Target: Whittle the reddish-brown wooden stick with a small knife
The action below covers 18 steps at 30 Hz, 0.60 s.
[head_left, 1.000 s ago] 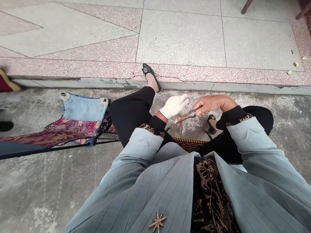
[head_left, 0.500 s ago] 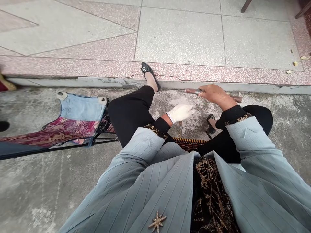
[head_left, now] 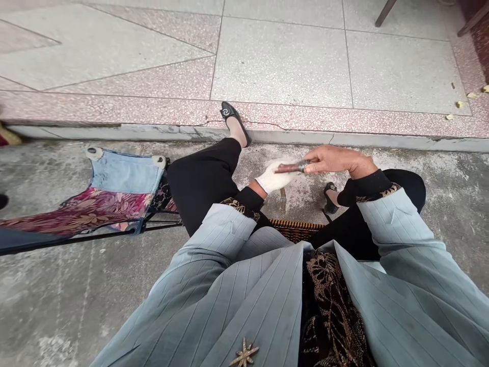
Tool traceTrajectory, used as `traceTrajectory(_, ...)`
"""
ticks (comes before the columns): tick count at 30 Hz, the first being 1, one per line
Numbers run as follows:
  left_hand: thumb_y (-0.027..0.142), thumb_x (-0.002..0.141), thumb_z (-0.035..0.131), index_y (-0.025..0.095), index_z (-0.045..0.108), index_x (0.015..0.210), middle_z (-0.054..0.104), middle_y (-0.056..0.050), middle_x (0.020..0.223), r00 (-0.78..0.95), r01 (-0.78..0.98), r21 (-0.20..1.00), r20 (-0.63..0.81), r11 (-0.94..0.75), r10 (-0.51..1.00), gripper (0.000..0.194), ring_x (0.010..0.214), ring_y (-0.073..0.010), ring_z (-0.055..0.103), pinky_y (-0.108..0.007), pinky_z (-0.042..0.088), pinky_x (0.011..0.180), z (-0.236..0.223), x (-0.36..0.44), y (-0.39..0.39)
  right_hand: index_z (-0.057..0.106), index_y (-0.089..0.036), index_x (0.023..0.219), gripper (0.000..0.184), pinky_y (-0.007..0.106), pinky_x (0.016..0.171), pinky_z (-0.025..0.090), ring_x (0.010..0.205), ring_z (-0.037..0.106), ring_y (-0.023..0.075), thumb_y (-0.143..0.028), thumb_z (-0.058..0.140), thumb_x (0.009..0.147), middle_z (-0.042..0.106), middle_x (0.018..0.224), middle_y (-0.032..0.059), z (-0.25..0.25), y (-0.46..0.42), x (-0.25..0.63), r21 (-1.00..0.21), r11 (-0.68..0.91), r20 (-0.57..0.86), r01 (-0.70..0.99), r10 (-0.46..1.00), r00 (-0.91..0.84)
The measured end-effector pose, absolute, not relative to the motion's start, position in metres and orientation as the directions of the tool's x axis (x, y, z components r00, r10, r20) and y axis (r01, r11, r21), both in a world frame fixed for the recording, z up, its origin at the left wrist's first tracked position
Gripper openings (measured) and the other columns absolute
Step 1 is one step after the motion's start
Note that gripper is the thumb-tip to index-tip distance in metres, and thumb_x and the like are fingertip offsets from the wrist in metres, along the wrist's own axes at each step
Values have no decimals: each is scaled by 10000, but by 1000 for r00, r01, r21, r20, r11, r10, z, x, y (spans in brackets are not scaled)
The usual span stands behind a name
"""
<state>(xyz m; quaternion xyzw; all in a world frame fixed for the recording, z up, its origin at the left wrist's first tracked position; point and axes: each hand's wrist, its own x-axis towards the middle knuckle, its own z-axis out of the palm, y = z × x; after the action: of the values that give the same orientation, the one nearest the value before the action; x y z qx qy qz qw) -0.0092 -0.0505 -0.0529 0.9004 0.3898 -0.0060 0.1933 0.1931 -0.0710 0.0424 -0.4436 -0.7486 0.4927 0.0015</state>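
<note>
My right hand (head_left: pixel 336 160) is bare, its fingers closed round a brown wooden stick (head_left: pixel 287 167) with silvery wire (head_left: pixel 303 165) wound about it. The stick's free end points left and lies across my left hand (head_left: pixel 273 176) in the picture; whether the two touch I cannot tell. A white knitted glove covers my left hand. Its fingers look curled in, partly hidden by the stick, and what they hold, if anything, does not show. Below the glove, a thin brownish piece (head_left: pixel 282 200) appears over the concrete.
Between my knees sits a dark wicker basket (head_left: pixel 296 224) with a yellow-banded rim. At left stands a folding chair (head_left: pixel 114 204) with blue and floral cloth. Ahead, a low step (head_left: pixel 305 136) edges the tiled floor, with furniture legs (head_left: pixel 385 12) at top right.
My right hand has brought the stick down and left, so its end now overlaps the gloved hand. My left hand has shifted slightly left.
</note>
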Motion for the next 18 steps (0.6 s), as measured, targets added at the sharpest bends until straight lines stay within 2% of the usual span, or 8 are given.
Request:
traceTrajectory(3,395,1012,261,122,741,968,731,-86,856,764,625,400,-139,-670,630,554,744,-185,665,-257,526,696,-56,-5,-55,701,-151,1026,396,268,608,304,625,452,121,-505,572,903,568,698,1,36,-68,190,-708,2,-412,707,811,-415)
traceTrajectory(5,392,1011,332,147,701,1026,729,-79,907,798,582,452,-157,-676,582,443,818,-197,678,-275,502,758,-58,-3,-57,702,-139,988,384,281,620,318,650,471,138,-491,571,909,584,714,26,29,-63,187,-616,-60,-410,786,876,-254)
traceTrajectory(7,404,1014,337,166,670,1061,718,-76,887,804,583,468,-212,-664,556,412,810,-210,673,-291,478,740,-61,-2,-59,700,-128,967,383,298,631,335,690,505,166,-486,572,917,625,783,74,20,-57,187,-476,-99,-409,874,905,-120)
traceTrajectory(11,429,1013,338,182,648,1108,716,-93,888,823,568,392,-259,-724,506,407,807,-237,674,-310,443,688,-64,-4,-61,694,-97,1031,443,340,621,370,758,566,235,-509,570,922,668,949,179,5,-50,188,-171,-66,-489,983,872,-26)
traceTrajectory(14,401,1014,341,192,646,1134,721,-95,893,841,541,315,-228,-780,491,389,797,-231,679,-301,432,671,-62,-8,-61,718,-88,935,394,353,608,385,707,572,230,-471,643,882,677,910,185,-1,-52,189,-37,72,-678,997,731,-78)
traceTrajectory(15,398,1015,339,194,647,1137,721,-93,892,842,540,298,-212,-787,496,388,792,-229,679,-300,431,671,-60,-9,-61,725,-98,882,366,347,606,389,666,564,208,-459,665,868,677,848,159,0,-55,189,-67,123,-761,990,636,-131)
traceTrajectory(16,397,1017,334,193,648,1137,721,-92,894,841,541,290,-193,-789,506,393,791,-228,678,-302,433,676,-58,-10,-60,727,-112,839,350,335,605,394,623,548,182,-459,680,857,667,776,123,1,-57,189,-154,155,-830,976,515,-213)
traceTrajectory(18,389,1019,329,183,650,1133,721,-94,908,832,552,327,-161,-767,530,398,798,-225,674,-309,442,692,-55,-11,-59,734,-139,826,349,298,601,401,563,518,132,-486,695,840,630,666,46,9,-62,190,-429,114,-853,896,275,-443)
